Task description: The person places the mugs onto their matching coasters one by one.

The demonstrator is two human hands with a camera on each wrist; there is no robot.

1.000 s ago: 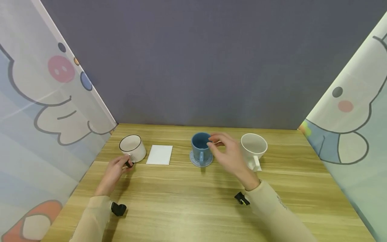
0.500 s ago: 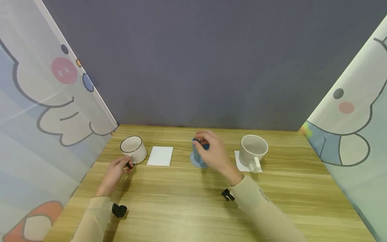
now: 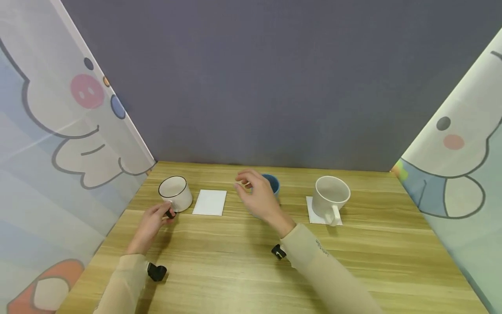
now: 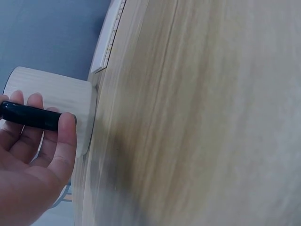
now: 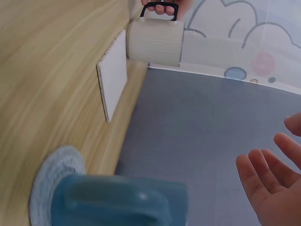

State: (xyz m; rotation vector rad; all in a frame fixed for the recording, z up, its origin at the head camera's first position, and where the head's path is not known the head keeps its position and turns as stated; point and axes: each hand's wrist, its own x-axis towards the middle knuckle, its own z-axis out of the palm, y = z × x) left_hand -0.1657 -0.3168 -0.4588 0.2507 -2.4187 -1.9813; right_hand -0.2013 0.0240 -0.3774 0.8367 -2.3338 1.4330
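At the left of the table my left hand (image 3: 150, 220) holds the black handle (image 4: 30, 116) of a white mug (image 3: 181, 199) with a dark rim. Fingers wrap that handle and the thumb lies at its lower end in the left wrist view; the mug stands on the wood. My right hand (image 3: 259, 196) is raised, its fingers loosely bent and holding nothing. It hides much of a blue mug (image 3: 273, 182) in the head view. The right wrist view shows the blue mug standing on a round grey-blue coaster (image 5: 42, 188), apart from the right hand (image 5: 277, 183).
A square white coaster (image 3: 209, 202) lies between the white mug and the right hand. Farther right, a larger white mug (image 3: 328, 209) stands on another white square coaster (image 3: 313, 217). A dark panel (image 3: 274, 87) closes off the table's back, with printed curtains (image 3: 90, 126) at the sides.
My right hand has moved left, from beside the larger white mug across the blue mug and past it. The left hand stays on the black handle.
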